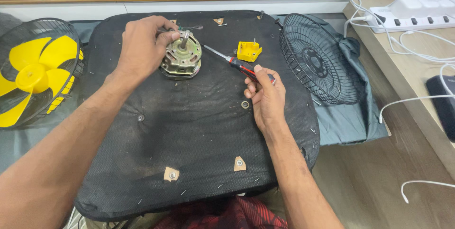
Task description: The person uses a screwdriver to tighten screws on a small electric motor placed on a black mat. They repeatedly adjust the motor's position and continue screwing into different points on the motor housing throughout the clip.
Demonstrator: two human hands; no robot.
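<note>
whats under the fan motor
The fan motor sits on a black fabric pad, steadied by the left hand. The patch of pad directly beneath it is covered, so anything under there cannot be seen.

A black padded board (189, 134) carries the work. Near its far edge stands a metal fan motor (181, 58), shaft up. A small yellow plastic part (249, 51) lies toward the far right corner, and a washer (245, 104) sits nearer the right edge. Off the right edge a black wire fan guard (318, 61) rests on grey cloth (346, 120); off the left edge lies a yellow fan blade (33, 70).
</note>
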